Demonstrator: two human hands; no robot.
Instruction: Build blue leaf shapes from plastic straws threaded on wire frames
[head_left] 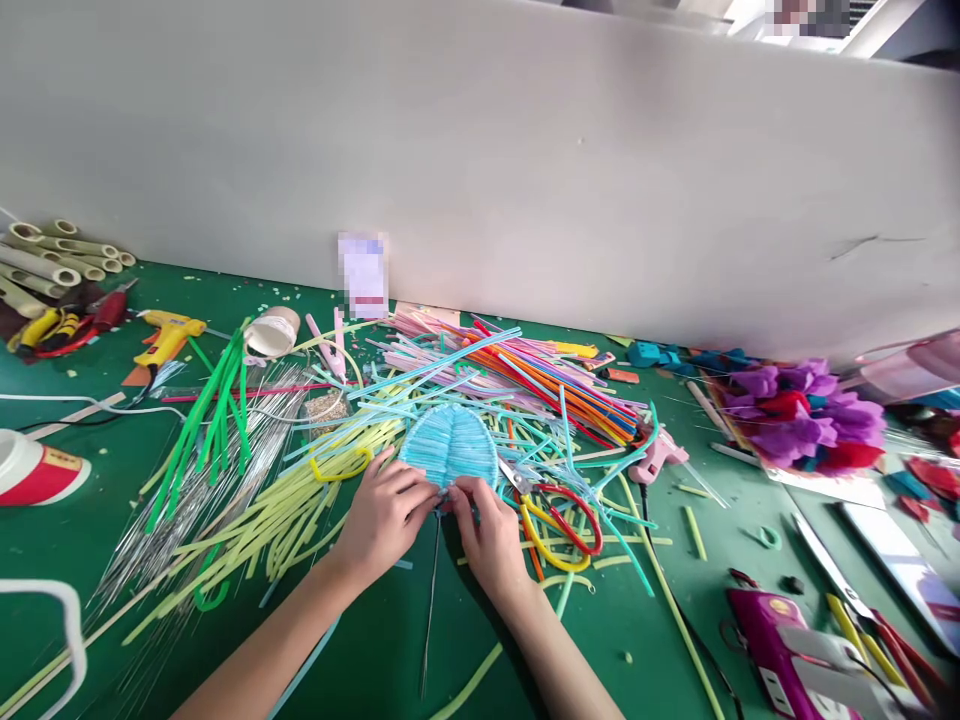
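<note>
The light-blue pipe-cleaner leaf (450, 440) sits in the middle of the scene, just above the near part of the green tabletop (375, 640), its rounded end pointing to the far side. Its blade looks largely done: fuzzy rows fill both halves around a central rib, within a rim. The wire stem (430, 610) running toward the near side is bare, so any covering there appears not yet done; whether the base is fastened is hidden by fingers.

The left hand (386, 510) and right hand (491, 530) meet at the leaf's base, each grip closed in a fingertip pinch where blade joins stem. Red-and-yellow-handled scissors (517, 478) lie just right of the leaf, apparently untouched; yellow-green pipe cleaners (300, 510) spread to the left.
</note>
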